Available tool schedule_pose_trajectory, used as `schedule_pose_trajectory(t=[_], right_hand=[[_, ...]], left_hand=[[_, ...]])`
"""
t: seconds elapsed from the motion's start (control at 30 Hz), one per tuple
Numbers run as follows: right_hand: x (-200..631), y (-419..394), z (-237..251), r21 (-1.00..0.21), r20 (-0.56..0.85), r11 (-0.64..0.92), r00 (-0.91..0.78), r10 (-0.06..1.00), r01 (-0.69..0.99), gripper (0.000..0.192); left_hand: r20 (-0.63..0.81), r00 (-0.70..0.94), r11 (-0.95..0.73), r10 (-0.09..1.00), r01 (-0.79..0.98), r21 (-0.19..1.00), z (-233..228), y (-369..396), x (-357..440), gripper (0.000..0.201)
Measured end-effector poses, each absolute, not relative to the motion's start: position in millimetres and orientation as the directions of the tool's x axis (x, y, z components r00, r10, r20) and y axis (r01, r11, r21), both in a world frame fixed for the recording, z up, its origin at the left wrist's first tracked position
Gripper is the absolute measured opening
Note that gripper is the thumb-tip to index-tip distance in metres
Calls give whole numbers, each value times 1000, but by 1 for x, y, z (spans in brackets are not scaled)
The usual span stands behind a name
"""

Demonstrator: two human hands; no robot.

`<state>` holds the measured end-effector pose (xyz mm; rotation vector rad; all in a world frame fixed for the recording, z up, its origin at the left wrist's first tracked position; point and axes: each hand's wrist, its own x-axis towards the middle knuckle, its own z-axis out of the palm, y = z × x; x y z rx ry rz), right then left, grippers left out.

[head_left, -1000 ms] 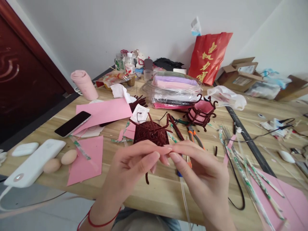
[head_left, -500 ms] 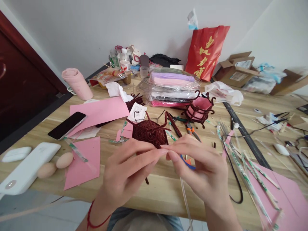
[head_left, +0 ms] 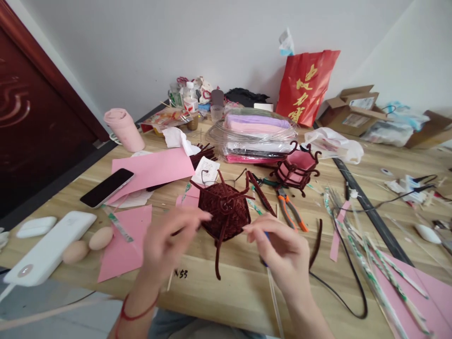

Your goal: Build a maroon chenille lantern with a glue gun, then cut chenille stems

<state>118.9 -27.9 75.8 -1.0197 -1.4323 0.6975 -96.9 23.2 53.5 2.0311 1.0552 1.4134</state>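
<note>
A dark brown, six-sided piece made of pipe cleaners lies on the table between my hands, with curled arms round its top and one strand hanging toward me. My left hand, blurred, hovers just left of it, thumb and fingers drawn together. On the other side my right hand pinches thumb and forefinger together. Whether either hand pinches anything small cannot be made out. Partly hidden behind my right hand is a blue object, with a clear rod running below it toward the table edge.
Orange-handled pliers lie right of the piece. Behind them stands a brown pipe-cleaner frame with pink panels. A phone, pink sheets and two eggs are at left. Wrapped strips lie at right.
My hands, earlier touching at the fingertips in front of the brown piece, have moved apart to either side. The brown piece and the pliers now show more fully.
</note>
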Motion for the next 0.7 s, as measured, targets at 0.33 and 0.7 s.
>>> schedule_pose_trajectory(t=[0.33, 0.7], right_hand=[[155, -30, 40, -938, 187, 237, 206, 960, -252, 35], [172, -34, 36, -990, 115, 134, 297, 948, -46, 39]], left_hand=[[119, -201, 88, 972, 788, 609, -27, 164, -173, 23], [288, 141, -284, 947, 784, 552, -31, 199, -173, 15]])
